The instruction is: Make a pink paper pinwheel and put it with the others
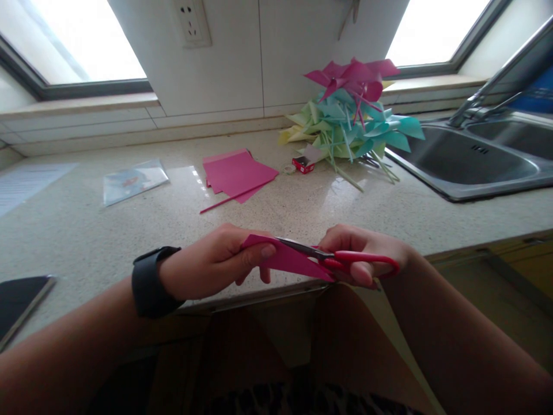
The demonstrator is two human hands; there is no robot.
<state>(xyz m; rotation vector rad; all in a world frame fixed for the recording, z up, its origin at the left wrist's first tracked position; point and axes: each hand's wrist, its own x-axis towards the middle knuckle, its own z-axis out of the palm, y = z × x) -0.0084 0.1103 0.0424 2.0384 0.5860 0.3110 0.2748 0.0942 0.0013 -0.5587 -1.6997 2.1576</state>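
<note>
My left hand pinches a pink sheet of paper between thumb and fingers, just above the counter's front edge. A pair of red-handled scissors is in my right hand, its fingers through the loops. The blades point left and lie along the upper part of the paper, their tips close to my left thumb. Further back on the counter is a stack of pink paper sheets, with a thin pink stick lying across its front corner.
Several paper pinwheels in pink, blue and pale green are piled at the back. Beside them are a small red box and a tape roll. A clear packet lies left; a steel sink is right. A dark tablet-like object lies near left.
</note>
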